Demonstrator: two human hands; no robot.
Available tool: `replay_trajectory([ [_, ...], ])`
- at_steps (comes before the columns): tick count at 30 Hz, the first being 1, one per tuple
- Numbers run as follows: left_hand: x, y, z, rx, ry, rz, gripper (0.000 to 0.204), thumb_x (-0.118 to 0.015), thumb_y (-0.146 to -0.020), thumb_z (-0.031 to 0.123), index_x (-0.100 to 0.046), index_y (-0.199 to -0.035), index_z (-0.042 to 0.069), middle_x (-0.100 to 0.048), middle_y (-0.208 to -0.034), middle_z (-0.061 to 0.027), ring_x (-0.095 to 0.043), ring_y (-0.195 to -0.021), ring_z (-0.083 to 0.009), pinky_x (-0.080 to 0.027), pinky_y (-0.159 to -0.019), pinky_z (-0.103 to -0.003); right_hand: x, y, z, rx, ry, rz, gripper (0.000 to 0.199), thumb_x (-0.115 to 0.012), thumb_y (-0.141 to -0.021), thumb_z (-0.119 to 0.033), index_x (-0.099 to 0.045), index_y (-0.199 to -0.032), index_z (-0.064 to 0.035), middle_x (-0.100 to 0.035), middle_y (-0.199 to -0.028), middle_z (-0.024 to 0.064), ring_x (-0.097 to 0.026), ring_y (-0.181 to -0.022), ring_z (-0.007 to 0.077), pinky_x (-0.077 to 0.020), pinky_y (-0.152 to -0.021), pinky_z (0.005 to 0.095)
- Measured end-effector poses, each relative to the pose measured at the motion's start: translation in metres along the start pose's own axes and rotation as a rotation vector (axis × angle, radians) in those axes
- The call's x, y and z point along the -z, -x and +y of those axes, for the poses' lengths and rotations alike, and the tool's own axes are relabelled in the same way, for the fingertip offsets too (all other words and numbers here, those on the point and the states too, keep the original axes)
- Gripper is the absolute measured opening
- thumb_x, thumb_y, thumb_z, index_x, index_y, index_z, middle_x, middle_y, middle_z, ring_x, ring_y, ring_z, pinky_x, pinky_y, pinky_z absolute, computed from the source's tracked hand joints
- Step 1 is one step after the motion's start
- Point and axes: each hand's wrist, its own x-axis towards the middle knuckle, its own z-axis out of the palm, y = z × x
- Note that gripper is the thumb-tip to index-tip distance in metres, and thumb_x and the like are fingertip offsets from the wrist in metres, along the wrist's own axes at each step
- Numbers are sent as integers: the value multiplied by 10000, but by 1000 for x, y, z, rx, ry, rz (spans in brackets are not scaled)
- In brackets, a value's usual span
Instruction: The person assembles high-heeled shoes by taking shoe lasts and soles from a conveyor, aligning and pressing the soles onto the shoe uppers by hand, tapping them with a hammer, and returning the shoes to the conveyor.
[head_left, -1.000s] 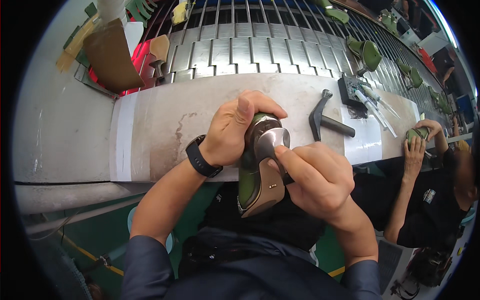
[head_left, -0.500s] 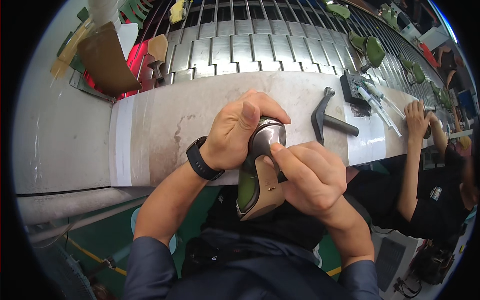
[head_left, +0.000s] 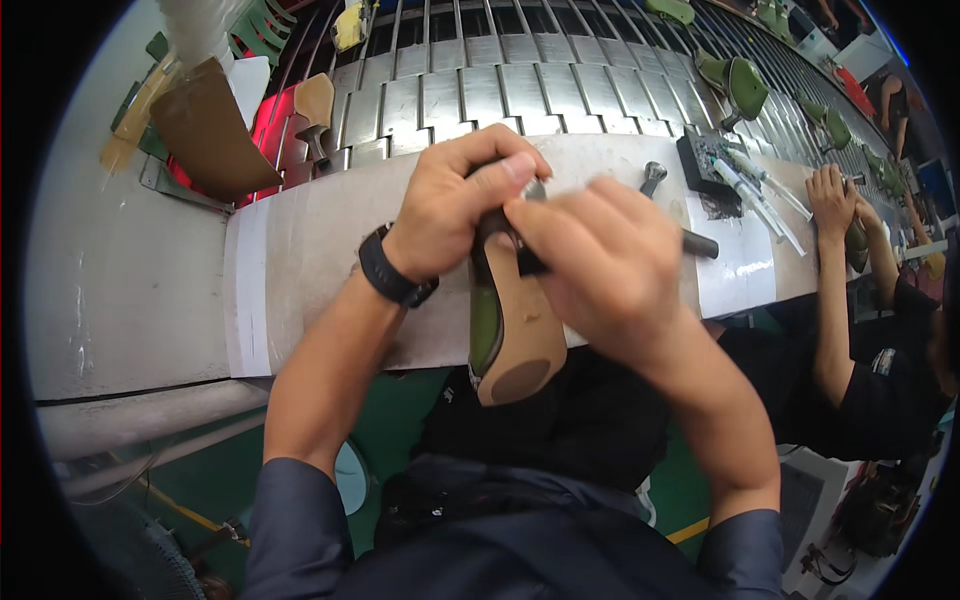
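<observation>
A green high-heeled shoe [head_left: 487, 330] is tilted sole up in front of me, its tan sole [head_left: 530, 320] facing me and its toe toward my body. My left hand [head_left: 440, 195] is closed around the heel end, thumb on top. My right hand [head_left: 610, 265], smeared by motion, is curled with its fingertips at the heel. A dark piece [head_left: 532, 262] shows under its fingers; what it is I cannot make out. Behind my right hand lies a hammer [head_left: 700, 243], its middle hidden.
Beyond the worktable [head_left: 310, 240] runs a metal slat conveyor [head_left: 500, 95] carrying green shoes [head_left: 745, 88]. Syringes [head_left: 752, 200] rest against a black block [head_left: 708, 165] at the right. A co-worker's hands [head_left: 835, 205] hold another shoe farther right. A brown board [head_left: 215, 130] stands at the left.
Both hands and the shoe have moved away from my body, over the table. My right hand has shifted up along the heel and now covers part of the hammer.
</observation>
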Motion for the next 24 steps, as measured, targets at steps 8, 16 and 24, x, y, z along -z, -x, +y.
replay_trajectory([
  [8, 0, -15, -11, -168, -259, 120, 458, -474, -1030, 317, -714, -1086, -70, -732, -1041, -137, -667, -975, -184, -504, -900, -297, 45, -12, 6, -1143, -781, -367, 505, -650, -1039, -405, -715, -886, 72, -682, -697, 89, -662, -601, 119, -531, -550, 262],
  [16, -11, -37, -31, -14, -223, 248, 487, -505, -1122, 410, -760, -1009, 11, -600, -736, 14, -512, -693, -57, -397, -623, -238, 51, -71, 29, -641, -163, -1124, 533, -594, -1039, -409, -734, -1021, 105, -701, -858, 342, -724, -825, 462, -572, -769, 511],
  [24, -22, -36, -34, -112, -171, 95, 558, -341, -1175, 367, -730, -1072, -20, -748, -949, -118, -674, -847, -156, -541, -800, -316, 47, -87, 26, -615, -92, -1259, 490, -586, -1055, -374, -743, -978, 84, -690, -779, 294, -717, -766, 449, -561, -738, 507],
])
